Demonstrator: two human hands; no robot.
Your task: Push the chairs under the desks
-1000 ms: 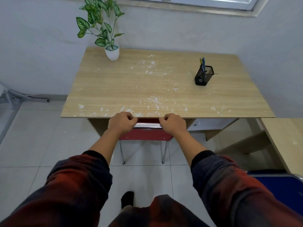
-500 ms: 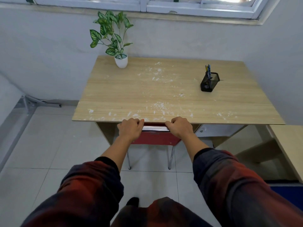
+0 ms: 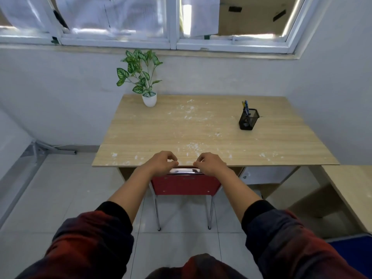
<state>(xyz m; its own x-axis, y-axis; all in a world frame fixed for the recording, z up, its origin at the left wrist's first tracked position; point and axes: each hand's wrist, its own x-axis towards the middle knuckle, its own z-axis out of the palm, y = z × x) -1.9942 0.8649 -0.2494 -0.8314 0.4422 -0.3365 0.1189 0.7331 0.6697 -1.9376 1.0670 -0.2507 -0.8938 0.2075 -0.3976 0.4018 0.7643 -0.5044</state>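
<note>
Standing behind the red chair (image 3: pixel 185 185), tucked under the desk (image 3: pixel 211 133), the person shows no readable writing anywhere. Left hand (image 3: pixel 161 163) and right hand (image 3: pixel 211 164) hover above its chrome top rail (image 3: pixel 185 171), fingers loosely curled, gripping nothing.

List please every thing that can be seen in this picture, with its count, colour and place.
desk: 1, light wood, against the wall under the window
chair: 1, red back with metal legs, pushed under the desk's near edge
potted plant: 1, green leaves in white pot, desk's far left
pen holder: 1, black mesh, with pens, desk's right side
second desk: 1, light wood, far right
blue chair: 1, lower right corner, partly visible
left hand: 1, fingers loose, above chair's top rail
right hand: 1, fingers loose, above the rail
</note>
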